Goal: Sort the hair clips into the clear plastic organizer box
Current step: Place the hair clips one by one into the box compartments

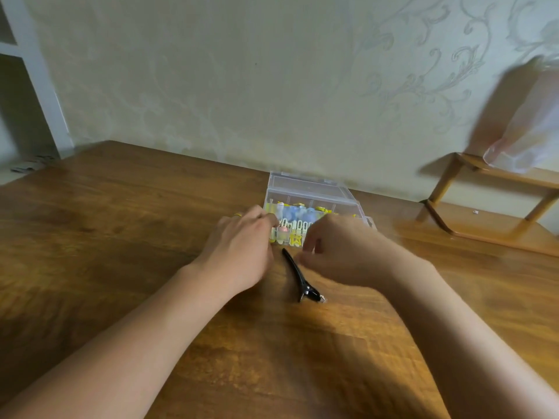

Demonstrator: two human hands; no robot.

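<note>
Both hands, the left hand [242, 237] and right hand [335, 249], are working with curled fingers, grasp unclear, at the organizer box [314, 204] just beyond them, seemingly arranging small clips [295, 229], while a black clip [298, 275] between them is awaiting pickup on the table [121, 222].

Clear plastic organizer box [305, 189] near the table's far edge, lid open and tipped back, compartments packed with yellow, blue and white hair clips [295, 217], long black clip [299, 275] lying flat just before it.

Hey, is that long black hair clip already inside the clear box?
No, the black clip lies on the table, in front of the box.
</note>
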